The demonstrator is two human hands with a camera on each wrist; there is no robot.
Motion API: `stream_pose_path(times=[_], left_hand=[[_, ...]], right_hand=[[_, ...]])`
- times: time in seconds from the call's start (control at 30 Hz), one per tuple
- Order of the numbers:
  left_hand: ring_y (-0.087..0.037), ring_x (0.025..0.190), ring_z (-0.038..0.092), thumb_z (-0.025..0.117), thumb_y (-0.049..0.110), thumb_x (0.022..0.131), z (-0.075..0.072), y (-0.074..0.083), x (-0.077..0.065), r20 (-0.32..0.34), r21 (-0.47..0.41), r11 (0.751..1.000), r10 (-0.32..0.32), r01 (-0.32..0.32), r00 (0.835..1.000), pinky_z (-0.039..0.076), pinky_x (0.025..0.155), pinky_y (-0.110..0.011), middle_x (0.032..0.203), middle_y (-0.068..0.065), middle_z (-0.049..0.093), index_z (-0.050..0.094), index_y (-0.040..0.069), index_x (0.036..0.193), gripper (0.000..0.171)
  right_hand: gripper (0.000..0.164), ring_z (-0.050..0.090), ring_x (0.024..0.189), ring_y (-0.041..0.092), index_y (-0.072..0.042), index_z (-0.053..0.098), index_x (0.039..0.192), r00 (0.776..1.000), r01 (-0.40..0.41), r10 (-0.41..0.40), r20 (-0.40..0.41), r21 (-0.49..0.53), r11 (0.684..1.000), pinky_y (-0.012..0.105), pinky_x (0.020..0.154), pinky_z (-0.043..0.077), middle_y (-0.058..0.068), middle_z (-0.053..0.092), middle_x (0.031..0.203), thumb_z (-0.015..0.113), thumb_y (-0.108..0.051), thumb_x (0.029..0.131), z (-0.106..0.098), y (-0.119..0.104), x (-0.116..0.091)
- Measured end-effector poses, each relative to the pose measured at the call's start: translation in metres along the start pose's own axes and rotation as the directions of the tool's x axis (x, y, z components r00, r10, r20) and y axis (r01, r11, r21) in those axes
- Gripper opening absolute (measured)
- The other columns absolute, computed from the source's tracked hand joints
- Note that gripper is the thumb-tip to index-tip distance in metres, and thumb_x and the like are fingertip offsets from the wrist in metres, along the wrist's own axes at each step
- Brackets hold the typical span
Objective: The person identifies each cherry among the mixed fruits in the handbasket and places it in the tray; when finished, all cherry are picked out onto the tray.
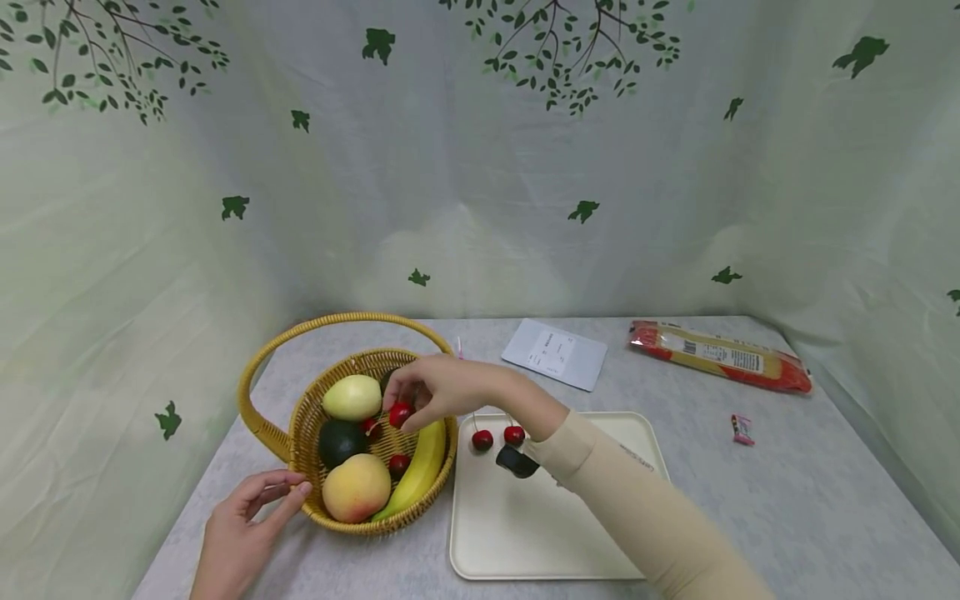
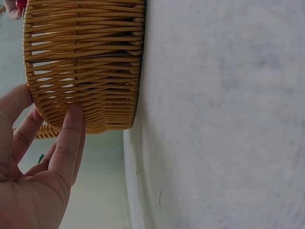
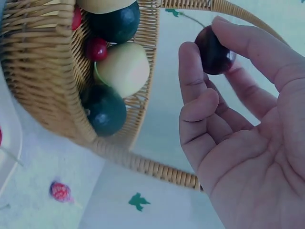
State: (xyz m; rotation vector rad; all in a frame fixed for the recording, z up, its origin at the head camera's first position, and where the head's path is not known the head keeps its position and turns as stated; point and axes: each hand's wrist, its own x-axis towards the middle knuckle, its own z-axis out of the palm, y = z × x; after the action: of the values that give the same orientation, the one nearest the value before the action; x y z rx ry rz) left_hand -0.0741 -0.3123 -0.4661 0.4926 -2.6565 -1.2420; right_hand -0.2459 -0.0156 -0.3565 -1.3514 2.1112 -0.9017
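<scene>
My right hand (image 1: 442,387) is over the wicker basket (image 1: 360,527), pinching a dark red cherry (image 3: 214,50) between thumb and forefinger. Its stem shows in the right wrist view. At the basket's near left side, my left hand (image 1: 251,521) pinches the rim lightly; in the left wrist view its fingers (image 2: 69,133) lie against the woven wall. Inside the basket are a pale yellow-green fruit (image 1: 352,397), a dark green fruit (image 1: 341,442), a peach (image 1: 356,489), a banana (image 1: 423,467) and a cherry (image 1: 399,465). Another dark fruit is partly hidden by my right hand.
A cream tray (image 1: 555,542) right of the basket holds two cherries (image 1: 482,440), beneath my right forearm. Behind it lies a grey-blue packet (image 1: 555,354). Farther right are a long red-and-yellow package (image 1: 720,357) and a small pink wrapped sweet (image 1: 742,430). The basket's handle (image 1: 258,367) arches up.
</scene>
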Motion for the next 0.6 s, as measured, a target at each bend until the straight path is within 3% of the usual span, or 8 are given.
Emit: stream_pose_path(times=[0.2, 0.6], left_hand=[[0.014, 0.095, 0.061, 0.082, 0.037, 0.098, 0.001, 0.001, -0.001, -0.007, -0.013, 1.0, 0.015, -0.015, 1.0, 0.043, 0.084, -0.002, 0.115, 0.015, 0.073, 0.078, 0.013, 0.121, 0.034], [0.015, 0.093, 0.06, 0.082, 0.036, 0.098, 0.001, 0.002, -0.001, -0.021, 0.006, 1.0, 0.003, -0.003, 1.0, 0.043, 0.083, -0.002, 0.118, 0.004, 0.075, 0.078, 0.013, 0.119, 0.032]], right_hand=[[0.022, 0.061, 0.084, 0.007, -0.021, 0.07, 0.116, 0.998, 0.005, -0.005, -0.055, -0.007, 1.0, 0.02, 0.078, 0.054, -0.006, 0.07, 0.099, 0.083, -0.025, 0.098, -0.001, 0.006, -0.021], [0.034, 0.064, 0.086, 0.006, -0.023, 0.066, 0.11, 0.982, -0.084, 0.067, -0.175, -0.094, 0.992, 0.027, 0.08, 0.059, -0.01, 0.067, 0.098, 0.09, -0.036, 0.09, 0.0, 0.015, -0.077]])
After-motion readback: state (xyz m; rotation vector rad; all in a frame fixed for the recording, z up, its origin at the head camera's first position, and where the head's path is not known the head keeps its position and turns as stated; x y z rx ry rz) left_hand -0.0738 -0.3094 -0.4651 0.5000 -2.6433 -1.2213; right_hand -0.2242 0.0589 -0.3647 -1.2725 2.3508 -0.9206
